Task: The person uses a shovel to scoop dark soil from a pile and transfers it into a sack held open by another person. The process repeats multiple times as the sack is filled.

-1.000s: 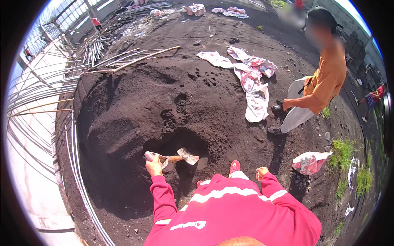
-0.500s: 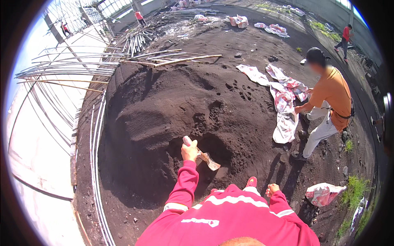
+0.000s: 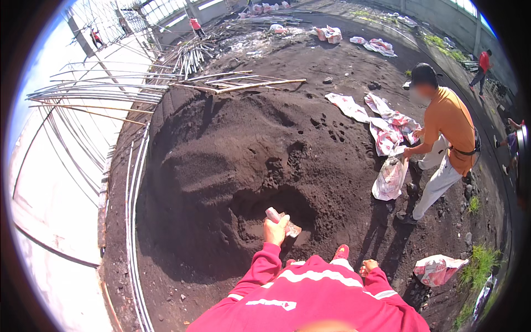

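My left hand (image 3: 275,230) is closed round the thick, pale handle of a short-handled digging tool (image 3: 292,229) with a worn, brownish blade. The blade is held over a hollow (image 3: 287,202) dug into the near side of a mound of dark sand (image 3: 199,160). Beside my right thigh, my right hand (image 3: 368,268) hangs with its fingers curled, and nothing shows in it. The nearest thing to it is a white and red sack (image 3: 439,270), standing on the ground farther right.
A co-worker in an orange shirt (image 3: 451,122) bends at the right, holding a pale sack (image 3: 391,177). More sacks (image 3: 387,133) lie beyond. Long poles (image 3: 133,221) run along the left, and bamboo (image 3: 260,86) lies across the mound's far side. Grass (image 3: 482,265) grows at right.
My left hand has moved right and nearer to me with the digging tool, whose blade now appears foreshortened. The co-worker's sack now hangs fuller and more upright. My right hand stays low.
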A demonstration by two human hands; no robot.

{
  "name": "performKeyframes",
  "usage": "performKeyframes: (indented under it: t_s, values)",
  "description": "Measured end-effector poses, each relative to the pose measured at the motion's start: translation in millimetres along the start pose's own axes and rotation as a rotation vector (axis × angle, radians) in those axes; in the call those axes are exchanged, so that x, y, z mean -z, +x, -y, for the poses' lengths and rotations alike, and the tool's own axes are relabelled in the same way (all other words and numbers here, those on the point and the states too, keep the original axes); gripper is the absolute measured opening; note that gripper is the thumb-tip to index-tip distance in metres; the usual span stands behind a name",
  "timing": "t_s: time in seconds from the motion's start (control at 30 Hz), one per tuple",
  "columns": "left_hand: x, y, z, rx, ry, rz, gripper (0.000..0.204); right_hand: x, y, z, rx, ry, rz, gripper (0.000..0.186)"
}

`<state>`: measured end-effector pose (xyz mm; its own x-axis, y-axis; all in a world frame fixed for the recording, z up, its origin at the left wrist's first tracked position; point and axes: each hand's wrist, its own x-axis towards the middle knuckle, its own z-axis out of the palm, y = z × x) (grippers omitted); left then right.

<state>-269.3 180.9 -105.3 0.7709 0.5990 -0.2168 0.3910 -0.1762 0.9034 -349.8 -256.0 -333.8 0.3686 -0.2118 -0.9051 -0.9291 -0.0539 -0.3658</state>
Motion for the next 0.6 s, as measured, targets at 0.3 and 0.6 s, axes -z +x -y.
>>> performKeyframes:
  t_s: [0.3,0.6]
  values:
    - [-9.3,-35.6,-22.1,-0.077,-0.029,0.086,0.041,2.3,15.7,11.9,0.031,-0.020,0.067,0.020]
    - [-12.9,-8.5,0.5,-0.124,-0.092,0.038,0.040,3.0,1.9,5.6,0.055,-0.054,0.005,0.021]
